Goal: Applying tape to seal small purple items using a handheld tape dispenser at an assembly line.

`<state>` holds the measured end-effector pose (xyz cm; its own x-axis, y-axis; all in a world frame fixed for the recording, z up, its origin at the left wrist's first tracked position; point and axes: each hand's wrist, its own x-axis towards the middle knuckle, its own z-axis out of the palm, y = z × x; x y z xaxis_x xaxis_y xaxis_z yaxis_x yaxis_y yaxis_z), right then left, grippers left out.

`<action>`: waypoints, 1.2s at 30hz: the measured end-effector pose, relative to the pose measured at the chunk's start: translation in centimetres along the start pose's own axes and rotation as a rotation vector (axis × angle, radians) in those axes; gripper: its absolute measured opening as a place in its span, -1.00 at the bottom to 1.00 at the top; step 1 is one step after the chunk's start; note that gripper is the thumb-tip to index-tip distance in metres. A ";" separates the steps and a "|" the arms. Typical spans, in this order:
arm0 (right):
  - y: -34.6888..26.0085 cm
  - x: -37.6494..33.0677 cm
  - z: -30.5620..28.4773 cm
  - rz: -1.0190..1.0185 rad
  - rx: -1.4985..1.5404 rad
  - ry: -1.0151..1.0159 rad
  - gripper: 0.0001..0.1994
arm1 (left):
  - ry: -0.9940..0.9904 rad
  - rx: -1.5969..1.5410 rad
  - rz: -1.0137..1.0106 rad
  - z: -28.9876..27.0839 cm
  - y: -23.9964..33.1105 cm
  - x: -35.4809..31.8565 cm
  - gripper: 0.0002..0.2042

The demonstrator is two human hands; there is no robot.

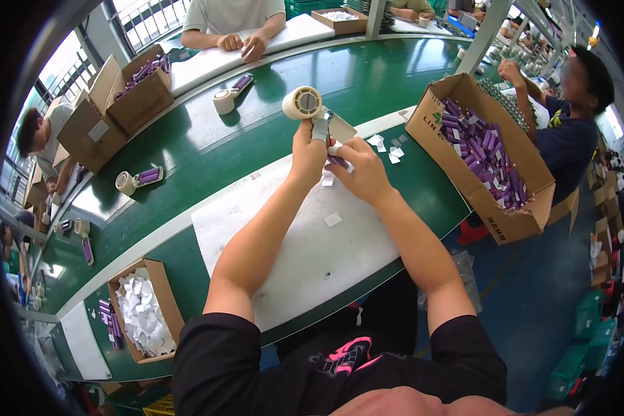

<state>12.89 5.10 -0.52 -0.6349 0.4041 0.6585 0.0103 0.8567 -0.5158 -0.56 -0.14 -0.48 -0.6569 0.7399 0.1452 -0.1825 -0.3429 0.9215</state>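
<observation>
Both my hands meet over the white board in front of me. My left hand (pixel 309 154) is closed around the lower part of a cream round-headed device (pixel 300 104), whose grey circular end points up. Grey wrapping covers a fingertip of that hand. Close beside it, my right hand (pixel 362 168) is closed, its fingers pinching at a purple battery cell (pixel 338 162) under the device. A white slip (pixel 327 179) hangs just below the fingers. The exact grip on the cell is partly hidden by my fingers.
A carton of purple cells (pixel 482 156) stands at right, a box of white slips (pixel 144 315) at left. Loose slips (pixel 333 219) lie on the white board (pixel 291 277). Similar devices (pixel 224 101) rest on the green conveyor (pixel 187 142). Co-workers sit opposite and at right.
</observation>
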 end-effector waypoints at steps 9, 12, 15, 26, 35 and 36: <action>3.0 1.2 0.2 0.447 0.168 -0.015 -0.64 | -0.066 0.646 0.539 -0.9 -1.6 -0.2 -0.59; 3.8 2.0 0.3 0.267 0.033 -0.046 -0.71 | -0.086 0.762 0.729 -1.2 -1.7 -0.2 -0.63; 4.1 2.0 0.6 0.224 0.026 -0.067 -0.74 | -0.077 0.786 0.704 -1.5 -2.1 0.0 -0.67; 2.5 -0.3 2.3 0.111 -0.234 0.120 -0.66 | -0.146 0.947 0.705 -1.9 -2.3 0.3 -0.73; 1.6 0.5 0.6 -0.072 -0.119 0.232 -0.81 | -0.019 0.629 0.436 0.2 -0.4 -0.9 -0.72; 1.5 0.5 0.5 -0.071 -0.131 0.232 -0.79 | -0.015 0.531 0.294 0.5 -0.3 -1.1 -0.72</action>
<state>12.24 6.38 -1.24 -0.4440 0.3914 0.8060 0.0812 0.9134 -0.3988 0.54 -0.55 -0.80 -0.6131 0.6675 0.4226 0.3978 -0.2014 0.8951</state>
